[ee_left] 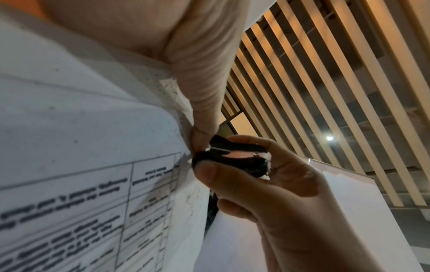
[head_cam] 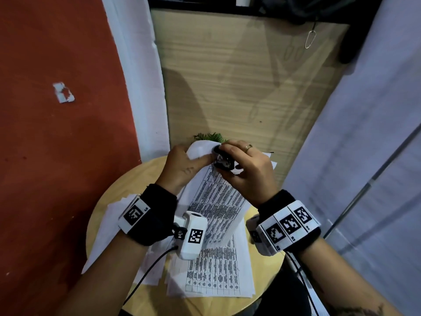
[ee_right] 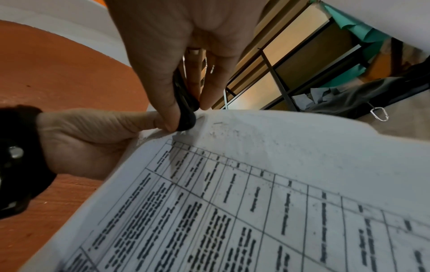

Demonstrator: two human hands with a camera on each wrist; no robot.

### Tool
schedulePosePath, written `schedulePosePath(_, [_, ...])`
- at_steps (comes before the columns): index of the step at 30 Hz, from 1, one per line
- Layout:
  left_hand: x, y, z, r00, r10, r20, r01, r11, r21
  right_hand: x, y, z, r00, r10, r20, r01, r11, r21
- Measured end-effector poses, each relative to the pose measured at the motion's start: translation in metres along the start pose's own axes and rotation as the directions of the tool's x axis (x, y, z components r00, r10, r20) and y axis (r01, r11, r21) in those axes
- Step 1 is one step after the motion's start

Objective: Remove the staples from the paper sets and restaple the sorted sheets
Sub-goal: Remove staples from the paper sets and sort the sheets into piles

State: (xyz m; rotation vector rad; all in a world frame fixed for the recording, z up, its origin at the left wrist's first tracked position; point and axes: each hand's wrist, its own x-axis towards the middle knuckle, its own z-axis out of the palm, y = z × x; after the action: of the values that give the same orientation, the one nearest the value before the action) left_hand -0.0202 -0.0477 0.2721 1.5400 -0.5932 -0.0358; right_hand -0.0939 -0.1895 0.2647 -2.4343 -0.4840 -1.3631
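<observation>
A set of printed table sheets (head_cam: 218,197) is lifted off the round wooden table (head_cam: 268,265). My left hand (head_cam: 182,165) pinches its top corner, thumb on the front face (ee_right: 130,119). My right hand (head_cam: 246,169) grips a small black staple remover (head_cam: 222,159) between thumb and fingers, its jaws at that same corner (ee_left: 232,158), (ee_right: 186,117). A staple (ee_right: 218,123) shows in the paper just right of the remover. More printed sheets (head_cam: 214,277) lie flat on the table beneath.
Loose white sheets (head_cam: 109,238) hang over the table's left edge. A small green plant (head_cam: 209,136) stands behind my hands. A wooden panel (head_cam: 246,83) rises beyond, with a red wall (head_cam: 57,156) to the left and a pale wall (head_cam: 364,133) to the right.
</observation>
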Motion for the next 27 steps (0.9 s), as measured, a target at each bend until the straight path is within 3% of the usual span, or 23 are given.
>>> schedulePosePath(17, [0.003,0.001,-0.001,0.996,0.001,0.090,0.000,1.000,-0.019,0.008,0.001,-0.007,0.995,-0.066,0.073,0.069,0.997,-0.042])
schedulePosePath(27, [0.003,-0.001,-0.004,0.989,-0.013,0.149,0.024,0.997,-0.071,0.015,0.007,-0.006,0.969,-0.178,0.171,0.201,0.971,-0.133])
